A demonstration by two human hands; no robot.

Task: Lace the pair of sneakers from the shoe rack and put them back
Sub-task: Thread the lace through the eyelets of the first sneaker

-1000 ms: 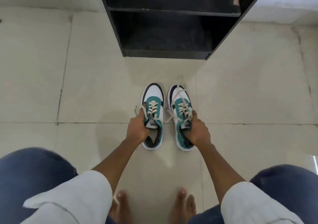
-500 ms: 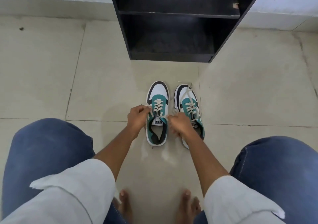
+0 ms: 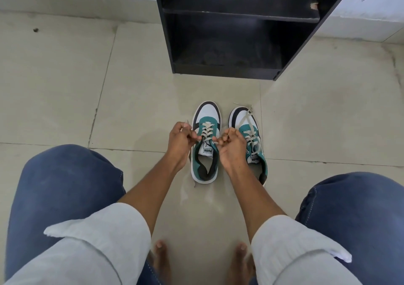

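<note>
Where the right hand (image 3: 231, 148) crosses, hidden inner edge of right teal-and-white sneaker (image 3: 251, 140). Both hands' fingers pinched shut on cream lace ends of left teal-and-white sneaker (image 3: 206, 144), left hand (image 3: 180, 141) opposite. Bare beige tile floor (image 3: 65, 88) around; black wooden shoe rack (image 3: 229, 70) beyond, top cut off.

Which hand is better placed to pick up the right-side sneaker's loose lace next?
The right hand: it sits directly beside that sneaker, whose lace trails over the toe. The left hand is across the other sneaker.
</note>
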